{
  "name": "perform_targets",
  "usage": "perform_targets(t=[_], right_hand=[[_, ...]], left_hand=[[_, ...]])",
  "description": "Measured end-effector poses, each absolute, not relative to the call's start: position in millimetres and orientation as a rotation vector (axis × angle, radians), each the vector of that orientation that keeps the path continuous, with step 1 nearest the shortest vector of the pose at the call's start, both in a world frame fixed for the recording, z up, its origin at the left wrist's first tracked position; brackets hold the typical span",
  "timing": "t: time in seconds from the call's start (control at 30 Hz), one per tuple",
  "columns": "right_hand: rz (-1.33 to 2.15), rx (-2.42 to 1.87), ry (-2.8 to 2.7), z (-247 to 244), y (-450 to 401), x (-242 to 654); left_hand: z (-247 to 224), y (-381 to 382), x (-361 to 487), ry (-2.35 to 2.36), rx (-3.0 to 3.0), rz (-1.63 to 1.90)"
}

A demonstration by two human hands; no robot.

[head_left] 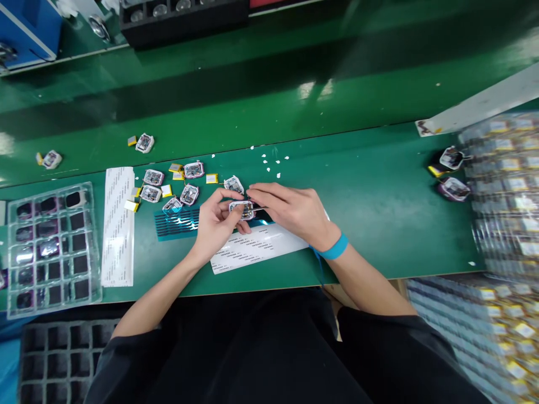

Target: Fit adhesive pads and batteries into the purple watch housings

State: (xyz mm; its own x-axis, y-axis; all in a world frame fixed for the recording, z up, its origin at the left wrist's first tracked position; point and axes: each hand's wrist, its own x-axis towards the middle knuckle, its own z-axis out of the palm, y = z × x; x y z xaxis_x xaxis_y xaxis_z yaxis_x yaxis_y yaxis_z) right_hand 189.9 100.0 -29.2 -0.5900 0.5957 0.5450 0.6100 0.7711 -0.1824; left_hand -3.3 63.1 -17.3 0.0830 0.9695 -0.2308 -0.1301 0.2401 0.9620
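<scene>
On the left of the desk [387,213], a clear tray [54,310] is lying beside a white label strip [118,235], and to the right of that a loose cluster of open housings [150,193] is sitting among small yellow-edged cells [167,191]. Next comes the left hand [217,220], whose fingers are clamping the left end of a small white-rimmed housing [247,212], the thumb pressing over its top and the other fingertips curling around its far and near sides. The housing is lying between the two hands, above the far edge of a printed white sheet [252,255], its long axis running roughly left to right and its open face turning upward. The left hand is the nearer one, being directly on it. Just to the right, the right hand [290,207] is holding its fingers together around what looks like a thin metal tool [260,209], which is pointing left at the housing's right end, nearly in line with that long axis; whether its tip is touching, I cannot tell. Well apart on the far right, two more housings [457,189] are resting beside stacked clear trays [505,168].
</scene>
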Motion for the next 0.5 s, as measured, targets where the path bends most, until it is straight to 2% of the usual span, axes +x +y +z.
perform_targets(t=[0.5], right_hand=[[-0.160, -0.790, -2.368, -25.7, 95.1, 182.6]], left_hand=[[-28.3, 56.8, 1.1, 1.189, 1.072, 1.144]])
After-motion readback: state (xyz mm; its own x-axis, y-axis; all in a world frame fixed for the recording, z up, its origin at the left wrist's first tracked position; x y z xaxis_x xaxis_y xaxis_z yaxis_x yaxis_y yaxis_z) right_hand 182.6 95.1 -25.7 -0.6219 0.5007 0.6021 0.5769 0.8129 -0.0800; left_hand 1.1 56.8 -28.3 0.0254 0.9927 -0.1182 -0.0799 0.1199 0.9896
